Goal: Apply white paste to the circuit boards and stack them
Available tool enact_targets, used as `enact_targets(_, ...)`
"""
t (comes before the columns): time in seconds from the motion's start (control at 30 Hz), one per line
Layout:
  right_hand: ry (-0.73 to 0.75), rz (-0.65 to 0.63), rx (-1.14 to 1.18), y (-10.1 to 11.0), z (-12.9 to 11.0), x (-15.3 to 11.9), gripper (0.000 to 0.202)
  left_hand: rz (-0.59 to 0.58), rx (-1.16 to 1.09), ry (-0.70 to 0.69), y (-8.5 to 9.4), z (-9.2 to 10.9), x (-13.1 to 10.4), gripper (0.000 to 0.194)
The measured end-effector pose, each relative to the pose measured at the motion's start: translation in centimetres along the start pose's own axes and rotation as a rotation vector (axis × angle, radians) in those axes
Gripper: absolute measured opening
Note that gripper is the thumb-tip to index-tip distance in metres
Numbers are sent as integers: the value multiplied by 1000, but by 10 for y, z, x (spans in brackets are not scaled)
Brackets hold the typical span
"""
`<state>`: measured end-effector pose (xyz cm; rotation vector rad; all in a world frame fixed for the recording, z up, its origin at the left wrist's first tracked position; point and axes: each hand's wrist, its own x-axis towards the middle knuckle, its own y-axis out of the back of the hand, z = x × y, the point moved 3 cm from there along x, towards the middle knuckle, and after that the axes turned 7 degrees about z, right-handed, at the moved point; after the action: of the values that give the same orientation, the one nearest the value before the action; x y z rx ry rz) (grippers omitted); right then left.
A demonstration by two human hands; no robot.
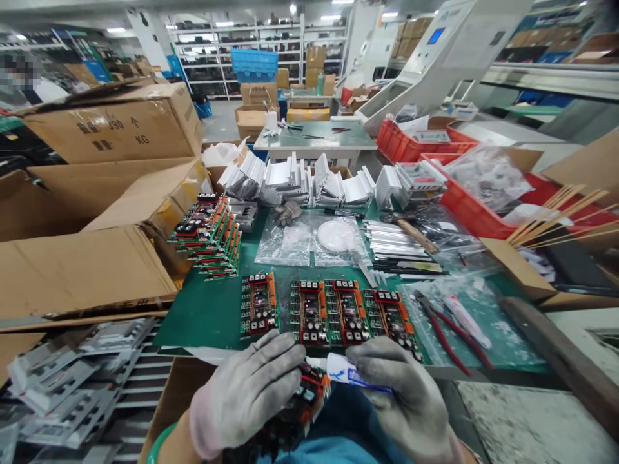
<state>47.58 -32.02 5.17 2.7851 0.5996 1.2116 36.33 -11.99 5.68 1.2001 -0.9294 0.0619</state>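
Grey gloves cover both hands, low at the near edge of the counter [203, 316]; the left hand [246, 390] has its fingers clamped on a circuit board [312, 390] held just below the edge; the right hand [403, 393] pinches a small white tube [345, 372] with blue print, its tip touching that board; just beyond them four more boards [333, 312] lie in a row on the green mat; red-handled pliers [442, 332] lie to the right; stacked boards [213, 235] sit near cardboard boxes [116, 122] at left.
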Motion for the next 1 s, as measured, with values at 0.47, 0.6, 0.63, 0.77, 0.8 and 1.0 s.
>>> enact_targets(0.47,24,33,-66,1,-4,-5,27,40,24,57,-5,-4,-4,19)
enact_targets(0.6,-29,76,-36,-1,0,-18,32,80,31,76,-6,-4,-3,22)
enact_targets(0.63,-69,99,-11,-2,1,-21,32,86,29,84,-7,-4,-4,24)
enact_targets(0.77,-477,262,194,-5,21,-34,13,73,-7,118,-12,-4,-5,25)
enact_targets(0.8,-618,325,272,-5,28,-36,13,73,-15,125,-14,-5,-5,25)
enact_targets(1.0,-1124,629,506,7,68,-39,48,90,15,395,-30,-30,6,16)
